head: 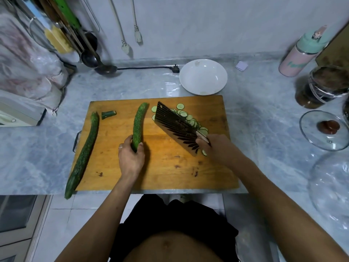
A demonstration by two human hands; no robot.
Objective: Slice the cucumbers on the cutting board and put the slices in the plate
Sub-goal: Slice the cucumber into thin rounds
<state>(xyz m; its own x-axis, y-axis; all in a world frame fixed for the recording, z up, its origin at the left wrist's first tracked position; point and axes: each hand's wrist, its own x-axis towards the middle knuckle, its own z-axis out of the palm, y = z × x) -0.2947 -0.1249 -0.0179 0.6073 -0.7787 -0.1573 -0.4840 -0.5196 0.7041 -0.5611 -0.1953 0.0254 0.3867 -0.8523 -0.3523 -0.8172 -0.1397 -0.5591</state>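
Cucumber [138,124] — gripped by left hand [131,157] | cleaver [177,127] — right hand [217,148] grips

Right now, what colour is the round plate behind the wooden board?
The round plate is white, seen clearly in the head view.

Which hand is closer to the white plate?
Right. The right hand grips the cleaver near the board's right side, below the white plate. The left hand grips a cucumber further left and slightly lower, so it is farther away.
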